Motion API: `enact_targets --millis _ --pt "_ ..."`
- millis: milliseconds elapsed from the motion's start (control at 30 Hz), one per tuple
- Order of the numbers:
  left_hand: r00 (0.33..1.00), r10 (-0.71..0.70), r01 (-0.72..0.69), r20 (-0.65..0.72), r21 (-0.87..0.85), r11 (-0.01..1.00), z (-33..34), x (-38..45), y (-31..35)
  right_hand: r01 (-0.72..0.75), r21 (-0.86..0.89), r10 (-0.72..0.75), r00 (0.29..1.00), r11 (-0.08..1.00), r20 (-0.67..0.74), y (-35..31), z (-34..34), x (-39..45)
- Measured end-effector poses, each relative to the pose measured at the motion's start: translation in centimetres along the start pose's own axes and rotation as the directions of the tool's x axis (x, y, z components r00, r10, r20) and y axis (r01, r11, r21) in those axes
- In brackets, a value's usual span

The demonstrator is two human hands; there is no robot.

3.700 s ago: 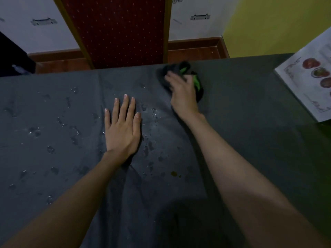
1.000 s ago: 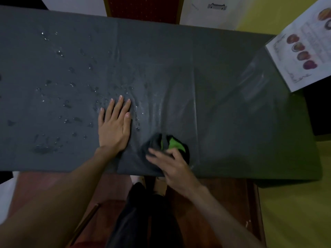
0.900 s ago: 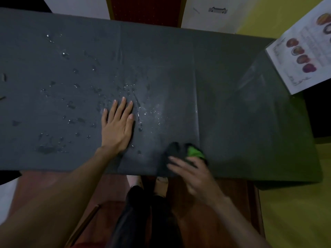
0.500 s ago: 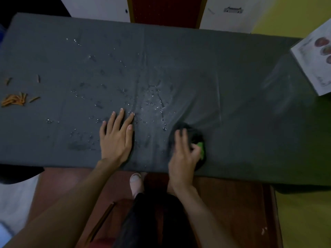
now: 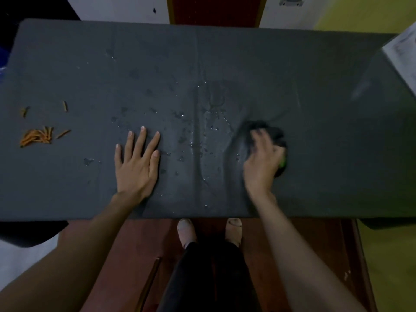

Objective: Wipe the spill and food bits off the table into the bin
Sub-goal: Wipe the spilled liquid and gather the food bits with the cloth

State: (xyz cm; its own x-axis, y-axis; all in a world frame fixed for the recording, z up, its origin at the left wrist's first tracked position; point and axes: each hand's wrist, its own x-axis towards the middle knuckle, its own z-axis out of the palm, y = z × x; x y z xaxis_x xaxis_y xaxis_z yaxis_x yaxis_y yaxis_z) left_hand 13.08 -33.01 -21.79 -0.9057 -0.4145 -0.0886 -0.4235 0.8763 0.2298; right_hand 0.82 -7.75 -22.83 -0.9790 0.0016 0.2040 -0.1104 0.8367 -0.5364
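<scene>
A dark grey cloth-covered table (image 5: 315, 86) fills the view. Water drops (image 5: 202, 140) are scattered over its middle. Several orange food bits (image 5: 37, 136) lie near the left end. My left hand (image 5: 136, 165) rests flat on the table with its fingers spread, left of the drops. My right hand (image 5: 261, 163), blurred by motion, holds a dark wiping cloth (image 5: 275, 135) with a green patch against the table, right of the drops. The tablecloth is creased beside it. No bin is in view.
A printed white sheet (image 5: 403, 48) overhangs the table's far right corner. A red chair back (image 5: 213, 10) stands behind the far edge. My feet (image 5: 186, 230) are on the brown floor at the near edge.
My right hand has slid the cloth from the near edge up and away across the table. The left hand has stayed flat in place. The view has shifted left, showing the food bits.
</scene>
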Motion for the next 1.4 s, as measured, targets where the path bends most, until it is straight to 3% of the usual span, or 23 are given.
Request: enact_targets --millis 67,167,233,267,300,367,400,467,500,567,633,700,767,833,867,933,1000,1067,1100,1167,1267,1333,1400 --pt "1.000 -0.014 0.014 -0.002 -0.013 1.000 0.1 -0.1 -0.1 0.241 0.070 -0.249 0.956 0.968 0.152 -3.7 1.3 -4.2" --pt "1.000 -0.006 0.006 0.001 -0.028 1.000 -0.1 -0.1 -0.2 0.563 0.183 -0.588 0.723 0.806 0.362 -5.3 -0.2 -9.6" --pt "1.000 0.013 -0.013 -0.015 -0.019 1.000 -0.4 0.0 -0.3 0.682 0.245 -0.719 0.598 0.689 0.355 -3.3 -1.9 -8.9" --pt "0.999 0.017 -0.017 -0.030 -0.015 1.000 -0.5 0.3 -0.3 0.705 0.207 -0.729 0.612 0.679 0.307 -1.9 -2.4 -7.4" --pt "0.999 0.015 -0.016 -0.041 -0.014 1.000 -0.7 0.7 -0.4 0.667 0.135 -0.677 0.694 0.733 0.246 -0.8 -2.6 -5.6" --pt "0.999 0.015 -0.016 -0.037 -0.014 1.000 -0.9 2.1 -0.6 0.386 -0.053 -0.381 0.921 0.921 0.081 1.2 -2.4 -1.0" --pt "0.999 0.028 -0.028 -0.026 -0.008 1.000 -1.0 2.8 -0.7 0.184 -0.116 -0.185 0.983 0.976 -0.002 1.6 -2.1 1.3" --pt "0.998 0.065 -0.065 0.008 -0.002 0.998 -0.8 4.0 -1.0 -0.125 -0.154 0.111 0.989 0.980 -0.101 0.8 -0.9 5.4" --pt "0.997 0.072 -0.071 0.021 -0.008 0.997 -0.6 4.3 -1.1 -0.195 -0.156 0.181 0.978 0.968 -0.104 -0.2 0.1 6.9" --pt "0.998 0.066 -0.066 0.015 -0.014 0.998 -0.3 4.4 -1.2 -0.140 -0.158 0.136 0.990 0.977 -0.035 -3.4 2.6 7.9" --pt "0.998 0.057 -0.057 0.002 -0.024 0.998 -0.2 4.3 -1.2 0.102 -0.110 -0.094 0.993 0.989 0.073 -6.6 5.0 6.6" --pt "0.999 0.048 -0.048 0.003 -0.036 0.998 -0.4 4.2 -1.2 0.393 0.013 -0.386 0.895 0.919 0.225 -8.3 5.8 3.9" --pt "0.999 0.049 -0.048 0.016 -0.045 0.998 -0.6 4.3 -1.3 0.615 0.199 -0.640 0.678 0.763 0.362 -7.8 4.5 1.6" --pt "0.998 0.055 -0.054 0.021 -0.072 0.996 -0.9 4.2 -1.3 0.731 0.292 -0.769 0.482 0.617 0.421 -5.5 2.0 1.1" --pt "0.998 0.053 -0.051 0.015 -0.082 0.995 -1.0 4.3 -1.2 0.750 0.276 -0.780 0.477 0.602 0.406 -4.3 1.0 1.5" --pt "0.999 0.037 -0.038 -0.012 -0.082 0.996 -1.2 4.8 -1.1 0.687 0.128 -0.692 0.672 0.715 0.263 -2.2 0.1 3.7" --pt "0.999 0.025 -0.028 -0.039 -0.074 0.997 -1.4 5.9 -1.1 0.391 -0.072 -0.388 0.920 0.918 0.055 -1.0 0.8 7.1" --pt "0.999 0.027 -0.030 -0.042 -0.076 0.997 -1.6 7.8 -1.4 0.015 -0.166 -0.028 0.997 0.986 -0.070 -1.8 2.3 10.4" --pt "0.999 0.031 -0.033 -0.032 -0.068 0.997 -1.7 8.7 -1.7 -0.108 -0.184 0.094 0.992 0.977 -0.081 -2.7 3.1 11.7" --pt "0.999 0.044 -0.044 -0.014 -0.038 0.998 -1.8 10.4 -2.4 -0.139 -0.201 0.135 0.990 0.970 -0.035 -5.2 5.0 13.3" --pt "0.999 0.051 -0.051 -0.017 -0.049 0.997 -1.5 11.2 -2.9 0.176 -0.168 -0.155 0.979 0.970 0.132 -9.6 8.2 12.2" --pt "0.999 0.039 -0.042 -0.028 -0.086 0.995 -1.5 11.0 -3.0 0.387 -0.030 -0.370 0.899 0.921 0.233 -11.5 8.9 9.2" --pt "0.999 0.031 -0.035 -0.035 -0.112 0.993 -1.5 11.0 -3.0 0.532 0.140 -0.543 0.756 0.835 0.366 -11.3 7.3 6.0"
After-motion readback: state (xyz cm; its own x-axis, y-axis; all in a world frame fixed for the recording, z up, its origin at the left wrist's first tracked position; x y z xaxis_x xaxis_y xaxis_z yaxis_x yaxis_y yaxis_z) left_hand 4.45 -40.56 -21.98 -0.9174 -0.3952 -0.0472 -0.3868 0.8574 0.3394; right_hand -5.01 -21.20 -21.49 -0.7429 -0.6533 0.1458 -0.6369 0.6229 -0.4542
